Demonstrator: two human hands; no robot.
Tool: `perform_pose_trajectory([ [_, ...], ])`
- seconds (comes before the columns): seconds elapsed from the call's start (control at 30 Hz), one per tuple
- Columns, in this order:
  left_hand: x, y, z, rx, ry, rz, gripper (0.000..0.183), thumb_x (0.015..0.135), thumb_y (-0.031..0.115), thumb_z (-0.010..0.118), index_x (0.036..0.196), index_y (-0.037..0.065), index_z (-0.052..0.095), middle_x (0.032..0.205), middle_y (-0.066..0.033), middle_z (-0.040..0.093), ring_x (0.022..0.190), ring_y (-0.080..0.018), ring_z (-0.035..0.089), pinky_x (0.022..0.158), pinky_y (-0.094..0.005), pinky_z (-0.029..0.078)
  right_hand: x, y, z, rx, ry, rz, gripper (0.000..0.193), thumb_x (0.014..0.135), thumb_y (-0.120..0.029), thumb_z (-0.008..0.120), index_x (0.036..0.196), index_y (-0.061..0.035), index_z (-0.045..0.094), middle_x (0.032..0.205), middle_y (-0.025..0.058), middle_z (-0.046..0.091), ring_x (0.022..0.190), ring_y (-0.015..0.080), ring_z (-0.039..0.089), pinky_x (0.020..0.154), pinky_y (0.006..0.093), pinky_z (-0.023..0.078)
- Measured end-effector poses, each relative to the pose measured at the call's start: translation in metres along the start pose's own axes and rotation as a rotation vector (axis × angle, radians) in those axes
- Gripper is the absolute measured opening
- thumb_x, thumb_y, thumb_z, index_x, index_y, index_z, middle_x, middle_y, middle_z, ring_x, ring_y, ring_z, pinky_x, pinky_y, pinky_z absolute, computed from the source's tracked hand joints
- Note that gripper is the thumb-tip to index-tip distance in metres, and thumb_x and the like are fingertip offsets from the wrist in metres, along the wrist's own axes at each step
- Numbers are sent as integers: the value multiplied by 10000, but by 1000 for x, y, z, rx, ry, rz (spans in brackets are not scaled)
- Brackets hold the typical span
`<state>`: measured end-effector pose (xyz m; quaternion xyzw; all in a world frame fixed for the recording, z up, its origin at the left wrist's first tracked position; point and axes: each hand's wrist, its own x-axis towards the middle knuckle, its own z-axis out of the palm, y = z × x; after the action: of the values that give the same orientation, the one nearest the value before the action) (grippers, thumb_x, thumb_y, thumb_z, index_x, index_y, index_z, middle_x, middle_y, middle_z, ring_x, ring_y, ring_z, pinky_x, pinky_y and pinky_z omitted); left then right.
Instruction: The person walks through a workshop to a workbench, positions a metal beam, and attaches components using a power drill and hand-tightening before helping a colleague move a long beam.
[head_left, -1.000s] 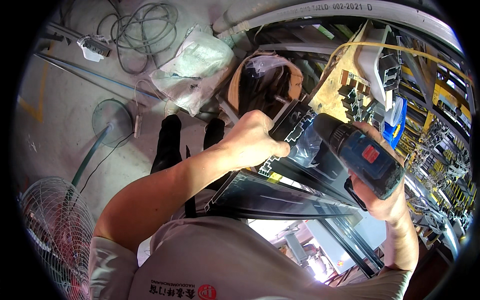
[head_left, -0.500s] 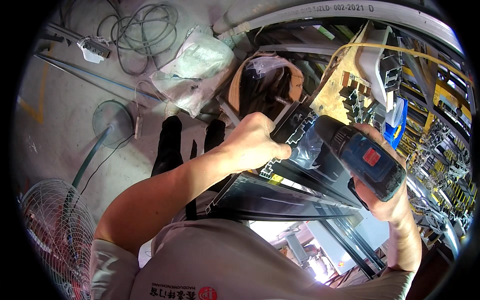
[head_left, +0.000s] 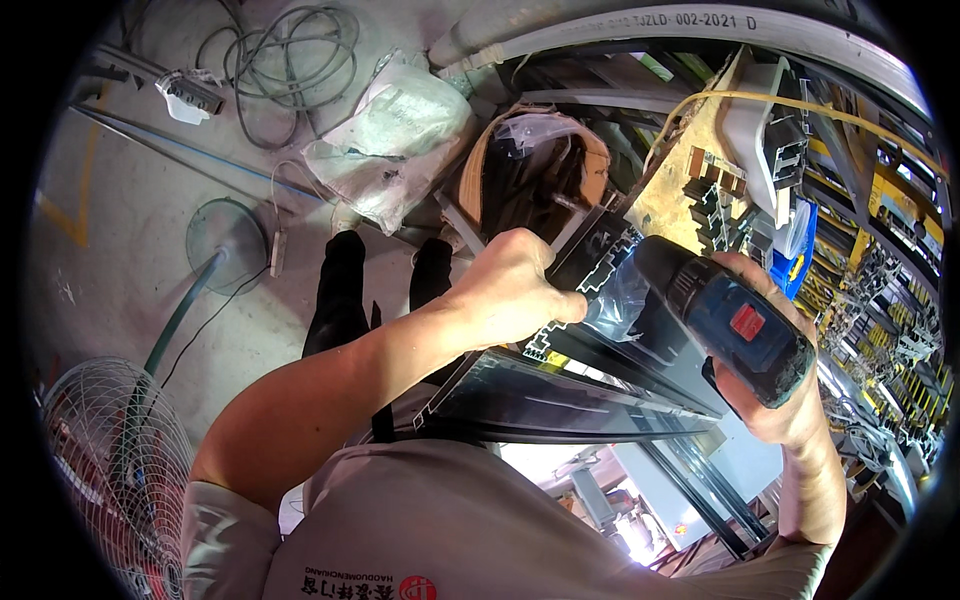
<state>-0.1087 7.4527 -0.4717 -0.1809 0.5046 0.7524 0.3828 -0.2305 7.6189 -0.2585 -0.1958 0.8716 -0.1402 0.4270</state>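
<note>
Near the centre of the head view, the left hand [head_left: 515, 288] is clamped on a dark metal profile [head_left: 578, 243] by its jagged cut end. To its right, the right hand [head_left: 768, 408] wraps the handle of a dark blue drill [head_left: 735, 318], whose nose points toward that end; contact cannot be told. Clear plastic film [head_left: 618, 303] lies beside the profile, between hand and drill.

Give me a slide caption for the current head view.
Left hand gripping a dark extruded profile, right hand holding a dark blue power drill.
</note>
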Motion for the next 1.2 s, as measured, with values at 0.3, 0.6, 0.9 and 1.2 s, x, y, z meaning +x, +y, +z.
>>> perform_pose_trajectory([
  [0.3, -3, 8, -2, -12, -24, -60, 251, 753, 111, 785, 913, -77, 740, 698, -79, 668, 625, -118, 587, 587, -299, 467, 3, -2, 0, 60, -18, 13, 756, 665, 12, 649, 1406, 70, 510, 1297, 209, 659, 1133, 268, 691, 1023, 330, 484],
  [0.6, 4, -7, 1, -3, -4, 38, 198, 760, 97, 784, 873, -58, 738, 680, -45, 639, 637, -101, 572, 592, -294, 463, 14, 9, -2, -57, -96, -91, 769, 681, 27, 655, 1428, 81, 479, 1313, 190, 657, 1109, 253, 698, 1022, 308, 478],
  [0.9, 2, -4, 1, -22, 6, 53, 190, 758, 77, 779, 872, -67, 730, 661, -45, 636, 586, -87, 545, 534, -290, 436, 11, 5, 4, 74, -56, 29, 775, 693, 41, 677, 1435, 98, 461, 1365, 210, 619, 1182, 276, 668, 1058, 326, 463],
  [1.2, -3, 6, -1, -44, -19, -1, 191, 759, 86, 782, 862, -65, 725, 633, -39, 617, 558, -82, 529, 516, -289, 425, 11, 2, 0, 40, -63, 29, 762, 705, 31, 682, 1437, 79, 474, 1336, 194, 644, 1136, 258, 692, 1021, 326, 495],
])
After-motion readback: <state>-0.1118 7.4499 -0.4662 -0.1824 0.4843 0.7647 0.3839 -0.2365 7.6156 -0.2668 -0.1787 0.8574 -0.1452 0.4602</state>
